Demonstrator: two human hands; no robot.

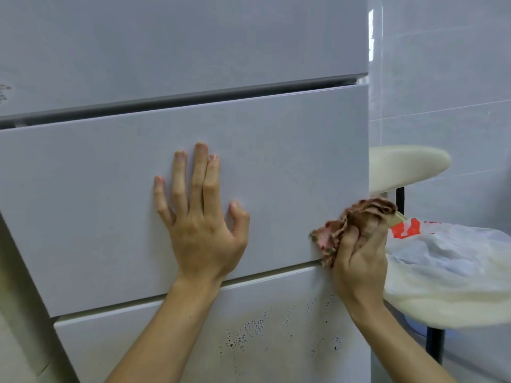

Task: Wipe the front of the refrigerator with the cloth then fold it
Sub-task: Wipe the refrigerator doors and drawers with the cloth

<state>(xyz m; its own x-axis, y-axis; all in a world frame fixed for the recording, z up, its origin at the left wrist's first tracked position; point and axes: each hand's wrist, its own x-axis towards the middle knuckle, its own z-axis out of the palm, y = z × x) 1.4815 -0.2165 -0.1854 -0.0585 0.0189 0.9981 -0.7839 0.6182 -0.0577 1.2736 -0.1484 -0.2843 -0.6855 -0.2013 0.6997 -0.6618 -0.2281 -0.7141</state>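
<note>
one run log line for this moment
step: wiping; left hand: flat on white refrigerator front; right hand: grips crumpled pinkish-brown cloth at its right edge; fold: not yet

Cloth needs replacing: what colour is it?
Mottled pink and brown cloth, head view.

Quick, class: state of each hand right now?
Left hand: open, flat on the refrigerator front.
Right hand: grips the bunched cloth.

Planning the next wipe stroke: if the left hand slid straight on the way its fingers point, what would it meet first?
The left hand would cross bare panel and likely meet the dark gap below the upper door first.
</note>
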